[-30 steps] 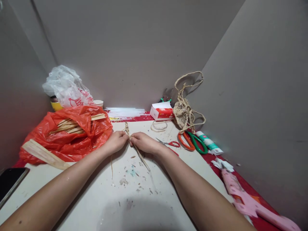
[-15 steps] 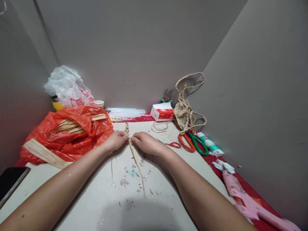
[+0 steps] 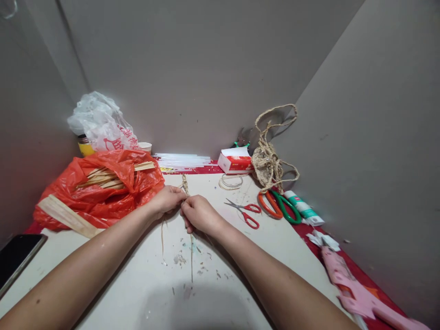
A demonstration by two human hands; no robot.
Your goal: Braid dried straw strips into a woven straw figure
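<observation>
A thin braided straw cord [image 3: 184,182] rises just beyond the fingertips at the middle of the white board. My left hand [image 3: 169,200] pinches it from the left, closed. From the right, my right hand [image 3: 199,213] is closed on its strands, with the fingers curled under and touching the left fingertips. One loose strand [image 3: 191,263] hangs toward me below my right hand, and another [image 3: 162,238] trails below my left hand. The exact grip point is hidden by the fingers.
At left are a red plastic bag [image 3: 85,206] of straw strips and a phone [image 3: 20,256]. Small red scissors [image 3: 244,212], large scissors [image 3: 282,206], a rope bundle [image 3: 266,160] and a pink glue gun [image 3: 350,284] lie at right. Behind stand white sticks [image 3: 182,160] and a red box [image 3: 235,161].
My right hand has moved slightly down, its fingers curling lower around the strands. The long strand now hangs straighter, and the small scissors show fully. The view has shifted a little.
</observation>
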